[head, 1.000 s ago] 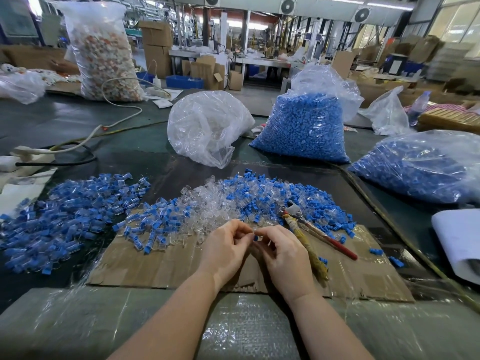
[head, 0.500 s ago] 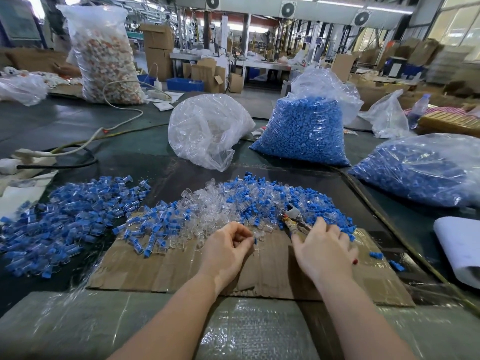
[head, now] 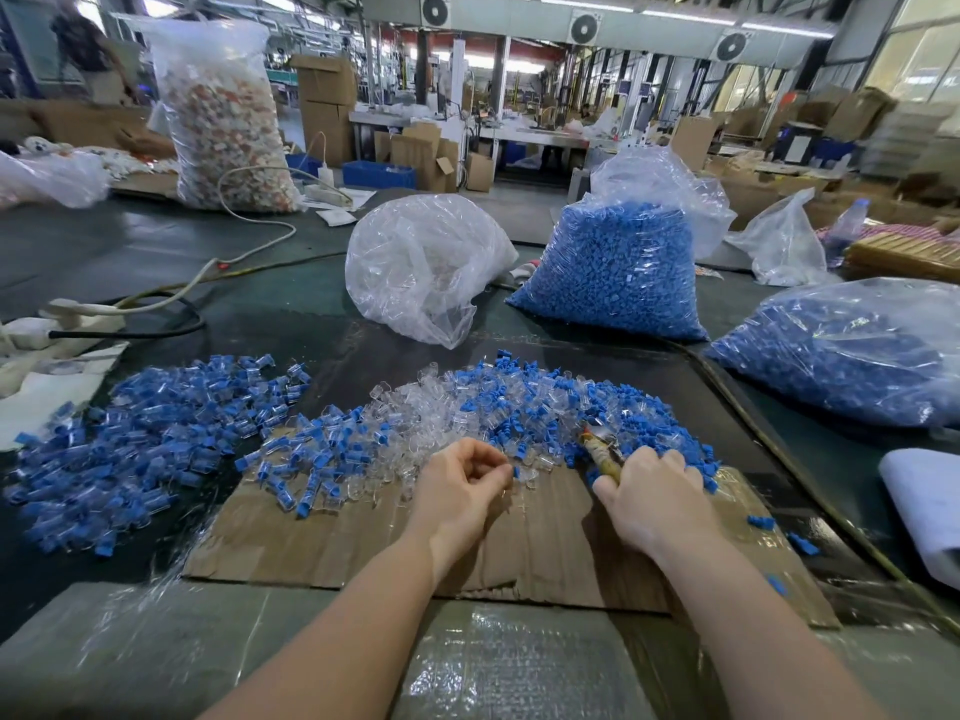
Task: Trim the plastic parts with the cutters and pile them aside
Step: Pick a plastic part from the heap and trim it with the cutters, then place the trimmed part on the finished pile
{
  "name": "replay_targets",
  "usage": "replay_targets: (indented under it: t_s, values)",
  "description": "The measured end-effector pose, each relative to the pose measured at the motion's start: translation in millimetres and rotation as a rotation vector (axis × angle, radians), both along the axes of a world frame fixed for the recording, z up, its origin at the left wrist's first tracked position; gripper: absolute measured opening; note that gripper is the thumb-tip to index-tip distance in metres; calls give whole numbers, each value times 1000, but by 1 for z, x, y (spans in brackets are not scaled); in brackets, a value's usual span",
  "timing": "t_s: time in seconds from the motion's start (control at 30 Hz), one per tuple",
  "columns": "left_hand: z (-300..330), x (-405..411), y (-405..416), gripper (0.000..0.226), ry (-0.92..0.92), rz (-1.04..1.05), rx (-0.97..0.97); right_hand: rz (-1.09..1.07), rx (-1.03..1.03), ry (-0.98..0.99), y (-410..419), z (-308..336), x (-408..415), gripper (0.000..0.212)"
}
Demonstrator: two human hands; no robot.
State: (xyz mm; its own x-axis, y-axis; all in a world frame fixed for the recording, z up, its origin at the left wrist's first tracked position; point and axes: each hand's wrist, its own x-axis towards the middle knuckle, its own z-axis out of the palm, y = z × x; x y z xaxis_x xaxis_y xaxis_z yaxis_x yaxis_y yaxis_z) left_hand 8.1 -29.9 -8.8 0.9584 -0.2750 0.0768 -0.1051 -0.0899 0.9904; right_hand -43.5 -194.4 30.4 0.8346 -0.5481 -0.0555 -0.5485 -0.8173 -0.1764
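My left hand [head: 460, 485] hovers over the cardboard sheet [head: 322, 543] with fingers curled, pinching a small blue and clear plastic part [head: 515, 471] at its fingertips. My right hand [head: 654, 498] lies on the cutters [head: 597, 445], fingers wrapped over their tape-bound handles; the metal jaws stick out toward the heap. A heap of loose clear and blue parts [head: 519, 407] lies just beyond both hands. A second pile of blue and clear parts [head: 140, 433] spreads out to the left.
Behind the heap stand a clear bag [head: 421, 267] and a bag full of blue pieces [head: 618, 272]; another blue-filled bag [head: 852, 350] lies at the right. A white roll [head: 924, 501] sits at the right edge. Cables [head: 156, 298] run across the far left.
My right hand left the part held with the left hand, moved right and came down on the cutters. My left hand stayed in place with the part.
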Motion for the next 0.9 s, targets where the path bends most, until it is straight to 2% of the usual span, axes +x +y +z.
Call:
replay_targets:
  t_s: [0.13, 0.33, 0.47, 0.6, 0.9]
  values:
    - [7, 4, -1, 5, 82, 28, -60, 103, 173, -95, 4, 18, -2, 25]
    - [21, 12, -8, 2, 262, 83, -278, 267, 762, -111, 22, 38, -7, 22]
    - [24, 17, -7, 8, 295, 126, -299, 265, 759, -34, 26, 36, -7, 24]
    - [22, 22, -2, 6, 316, 133, -263, 247, 861, 52, 28, 39, -11, 28]
    - [23, 25, 0, 8, 342, 151, -187, 296, 819, 151, 24, 38, -11, 30]
